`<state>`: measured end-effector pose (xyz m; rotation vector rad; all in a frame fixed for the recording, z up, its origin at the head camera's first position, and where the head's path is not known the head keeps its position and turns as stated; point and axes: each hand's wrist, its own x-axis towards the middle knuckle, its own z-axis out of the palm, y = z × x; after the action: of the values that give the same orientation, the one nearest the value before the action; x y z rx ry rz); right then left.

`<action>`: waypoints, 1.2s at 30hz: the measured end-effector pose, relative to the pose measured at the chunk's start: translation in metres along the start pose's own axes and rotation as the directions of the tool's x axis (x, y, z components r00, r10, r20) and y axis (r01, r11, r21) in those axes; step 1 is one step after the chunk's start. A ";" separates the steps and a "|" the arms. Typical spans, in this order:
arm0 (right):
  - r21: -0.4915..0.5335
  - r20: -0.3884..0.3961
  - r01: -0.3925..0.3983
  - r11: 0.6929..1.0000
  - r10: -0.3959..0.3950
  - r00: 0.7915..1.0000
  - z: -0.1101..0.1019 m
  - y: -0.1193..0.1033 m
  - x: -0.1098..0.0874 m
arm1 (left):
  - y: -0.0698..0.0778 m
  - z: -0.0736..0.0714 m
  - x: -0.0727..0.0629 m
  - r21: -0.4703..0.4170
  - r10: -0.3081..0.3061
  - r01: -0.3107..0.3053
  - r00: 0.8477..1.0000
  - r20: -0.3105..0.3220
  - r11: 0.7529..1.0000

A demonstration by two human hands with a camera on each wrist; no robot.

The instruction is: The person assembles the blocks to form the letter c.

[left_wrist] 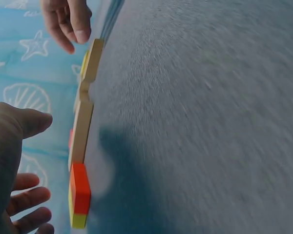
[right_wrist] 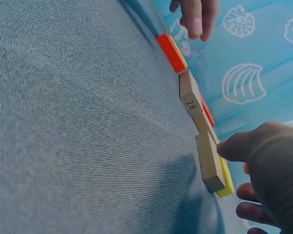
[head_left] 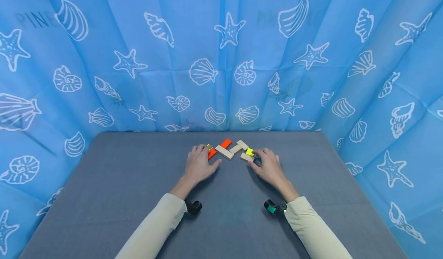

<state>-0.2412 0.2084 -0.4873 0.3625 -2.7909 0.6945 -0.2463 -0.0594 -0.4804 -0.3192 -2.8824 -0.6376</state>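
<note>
Small rectangular blocks lie in a zigzag cluster near the table's far edge. My left hand hovers at the cluster's left end, over an orange-red block and a partly hidden yellow block. In the left wrist view its thumb and fingers are spread beside the orange-red block, holding nothing. At the right end, my right hand has relaxed fingers by another yellow block. Its thumb tip is right at a plain wooden block. Between the hands lies a wooden block marked 28.
Behind the middle are another orange-red block and two more wooden blocks. A grey cloth covers the table. A blue curtain with white shell prints hangs at the back and sides.
</note>
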 end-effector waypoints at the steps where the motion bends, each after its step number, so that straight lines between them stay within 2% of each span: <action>1: 0.004 0.001 -0.007 1.000 0.007 1.000 0.001 0.001 0.000 | 0.002 0.002 0.002 0.002 -0.002 0.002 1.000 -0.002 1.000; 14: 0.036 0.018 -0.055 0.998 0.054 0.998 0.003 0.004 -0.003 | 0.017 0.027 0.024 0.079 -0.077 0.078 0.997 -0.010 0.994; 27: 0.081 0.032 -0.090 0.993 0.087 0.996 0.004 0.006 -0.004 | 0.028 0.035 0.035 0.167 -0.146 0.137 0.989 0.039 0.976; 36: 0.083 0.043 -0.103 0.991 0.099 0.994 0.006 0.008 -0.004 | 0.034 0.039 0.038 0.172 -0.182 0.177 0.983 0.012 0.969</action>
<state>-0.2410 0.2129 -0.4968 0.2544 -2.8393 0.8405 -0.2791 -0.0060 -0.4936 -0.0431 -2.9898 -0.4111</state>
